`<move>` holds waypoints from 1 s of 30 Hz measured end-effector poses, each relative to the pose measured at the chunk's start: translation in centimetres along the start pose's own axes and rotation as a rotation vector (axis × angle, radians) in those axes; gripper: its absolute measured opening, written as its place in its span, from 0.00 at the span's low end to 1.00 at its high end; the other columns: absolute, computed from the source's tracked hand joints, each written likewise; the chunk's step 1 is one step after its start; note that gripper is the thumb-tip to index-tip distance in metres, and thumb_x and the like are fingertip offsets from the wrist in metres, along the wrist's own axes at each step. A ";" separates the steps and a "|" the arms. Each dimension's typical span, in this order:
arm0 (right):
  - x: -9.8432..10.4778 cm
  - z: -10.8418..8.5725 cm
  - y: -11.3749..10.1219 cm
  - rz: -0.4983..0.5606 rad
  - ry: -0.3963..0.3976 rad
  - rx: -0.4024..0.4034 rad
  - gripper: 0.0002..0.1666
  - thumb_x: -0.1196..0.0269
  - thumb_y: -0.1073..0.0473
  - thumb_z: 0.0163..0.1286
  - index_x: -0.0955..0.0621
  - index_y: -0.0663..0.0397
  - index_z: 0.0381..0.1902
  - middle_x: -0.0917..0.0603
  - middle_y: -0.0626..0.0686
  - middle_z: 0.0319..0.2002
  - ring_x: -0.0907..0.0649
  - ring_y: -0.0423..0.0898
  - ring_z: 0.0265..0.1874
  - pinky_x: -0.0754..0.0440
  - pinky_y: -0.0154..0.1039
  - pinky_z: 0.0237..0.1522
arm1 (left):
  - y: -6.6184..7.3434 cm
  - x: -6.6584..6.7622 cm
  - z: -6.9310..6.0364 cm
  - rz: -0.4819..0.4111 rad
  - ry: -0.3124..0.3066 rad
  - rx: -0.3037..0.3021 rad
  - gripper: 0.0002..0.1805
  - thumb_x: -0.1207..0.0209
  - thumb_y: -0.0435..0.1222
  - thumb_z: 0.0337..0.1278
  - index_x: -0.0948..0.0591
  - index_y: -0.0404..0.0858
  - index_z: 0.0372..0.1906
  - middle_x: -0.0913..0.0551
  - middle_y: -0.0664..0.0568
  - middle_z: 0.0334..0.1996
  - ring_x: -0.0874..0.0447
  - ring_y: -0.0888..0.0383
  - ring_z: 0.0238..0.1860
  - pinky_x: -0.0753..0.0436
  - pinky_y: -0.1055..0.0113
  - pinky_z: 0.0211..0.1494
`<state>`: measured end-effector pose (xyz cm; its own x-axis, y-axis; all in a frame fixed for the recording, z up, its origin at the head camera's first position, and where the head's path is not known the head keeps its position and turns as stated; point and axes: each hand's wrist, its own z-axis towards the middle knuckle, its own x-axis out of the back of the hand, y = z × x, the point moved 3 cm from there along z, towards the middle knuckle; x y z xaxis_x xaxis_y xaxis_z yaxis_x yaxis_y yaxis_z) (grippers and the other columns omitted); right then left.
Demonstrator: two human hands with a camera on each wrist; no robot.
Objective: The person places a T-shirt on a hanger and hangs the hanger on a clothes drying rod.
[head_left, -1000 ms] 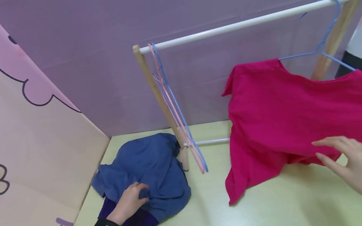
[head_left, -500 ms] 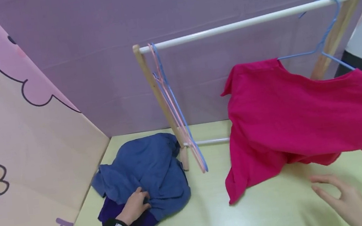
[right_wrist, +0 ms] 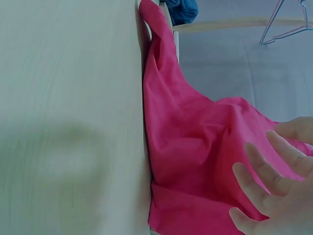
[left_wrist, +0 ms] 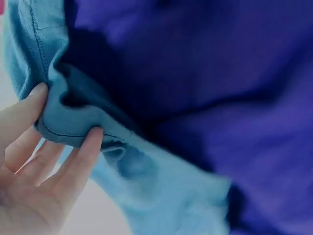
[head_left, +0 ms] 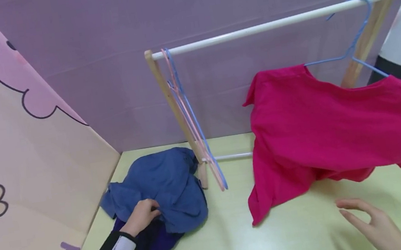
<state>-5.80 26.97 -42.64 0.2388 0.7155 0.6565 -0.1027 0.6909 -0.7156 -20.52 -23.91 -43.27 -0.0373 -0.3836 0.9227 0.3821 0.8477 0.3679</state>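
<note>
My left hand pinches the edge of a crumpled blue garment at the left of the table; the left wrist view shows thumb and fingers of the hand on the hem of the blue cloth. A dark purple garment lies partly beneath it. My right hand is held above the table at the lower right, fingers loosely bent with nothing in them, in front of a pink shirt that hangs on a blue hanger.
A rack with a white rail and wooden posts stands at the back. Pink and blue hangers hang at its left end. A printed panel borders the table on the left, and a purple wall covering is behind the rack.
My left hand has taken hold of the blue garment's edge and lifted it slightly, baring more purple cloth. My right hand has moved down and away from the pink shirt.
</note>
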 end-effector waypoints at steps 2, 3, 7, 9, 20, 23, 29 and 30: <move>-0.1 0.1 -0.2 -0.002 0.000 0.005 0.13 0.40 0.59 0.60 0.21 0.52 0.44 0.27 0.24 0.39 0.35 0.14 0.40 0.37 0.16 0.33 | 0.3 1.0 0.7 -0.004 0.024 -0.010 0.01 0.38 0.28 0.43 0.20 0.33 0.23 0.21 0.53 0.22 0.26 0.62 0.23 0.28 0.69 0.26; -0.2 0.1 -0.3 -0.001 0.003 0.013 0.13 0.39 0.59 0.60 0.21 0.52 0.43 0.27 0.24 0.38 0.35 0.14 0.40 0.37 0.16 0.34 | 0.5 1.5 1.0 -0.008 0.046 -0.013 0.01 0.39 0.28 0.44 0.19 0.32 0.24 0.20 0.52 0.22 0.25 0.61 0.24 0.27 0.68 0.27; -0.6 0.3 -0.8 0.010 0.008 0.045 0.13 0.39 0.61 0.59 0.21 0.52 0.43 0.25 0.26 0.39 0.34 0.15 0.41 0.36 0.16 0.34 | 1.4 3.6 2.3 -0.031 0.151 -0.014 0.02 0.40 0.27 0.46 0.19 0.31 0.28 0.19 0.48 0.25 0.23 0.57 0.27 0.25 0.64 0.30; -0.7 0.4 -1.1 0.017 0.010 0.056 0.13 0.39 0.62 0.59 0.21 0.52 0.43 0.25 0.27 0.39 0.34 0.15 0.41 0.36 0.16 0.34 | 2.0 4.5 3.0 -0.040 0.199 -0.014 0.04 0.41 0.27 0.47 0.19 0.30 0.31 0.18 0.45 0.27 0.21 0.54 0.28 0.24 0.62 0.31; -1.0 0.8 -2.7 0.016 -0.006 0.066 0.14 0.41 0.58 0.62 0.23 0.50 0.46 0.24 0.30 0.40 0.33 0.17 0.42 0.37 0.16 0.36 | 5.7 8.2 5.8 -0.080 0.308 -0.016 0.07 0.43 0.29 0.52 0.19 0.30 0.36 0.18 0.42 0.30 0.21 0.51 0.29 0.24 0.58 0.33; -0.9 0.9 -2.8 0.013 -0.008 0.064 0.14 0.42 0.57 0.62 0.23 0.48 0.47 0.24 0.31 0.40 0.33 0.17 0.42 0.36 0.17 0.36 | 6.8 9.1 6.3 -0.097 0.325 -0.015 0.08 0.44 0.30 0.54 0.19 0.31 0.37 0.18 0.42 0.32 0.21 0.50 0.31 0.25 0.57 0.34; -0.9 1.3 -3.2 0.009 -0.011 0.081 0.14 0.42 0.57 0.62 0.23 0.46 0.46 0.23 0.32 0.40 0.32 0.18 0.42 0.36 0.17 0.37 | 9.4 11.0 7.0 -0.135 0.360 -0.047 0.08 0.44 0.31 0.54 0.19 0.32 0.37 0.18 0.43 0.32 0.21 0.51 0.32 0.25 0.58 0.35; -0.9 1.4 -3.3 0.009 -0.012 0.085 0.13 0.42 0.57 0.62 0.23 0.46 0.46 0.23 0.32 0.40 0.32 0.18 0.42 0.36 0.17 0.37 | 10.0 11.4 7.1 -0.134 0.372 -0.059 0.08 0.44 0.32 0.54 0.19 0.32 0.36 0.18 0.43 0.32 0.21 0.51 0.31 0.25 0.58 0.35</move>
<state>-7.00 24.21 -40.53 0.2259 0.7224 0.6536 -0.1865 0.6906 -0.6988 -23.68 -17.23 -28.31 0.2426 -0.6048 0.7585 0.4490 0.7631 0.4649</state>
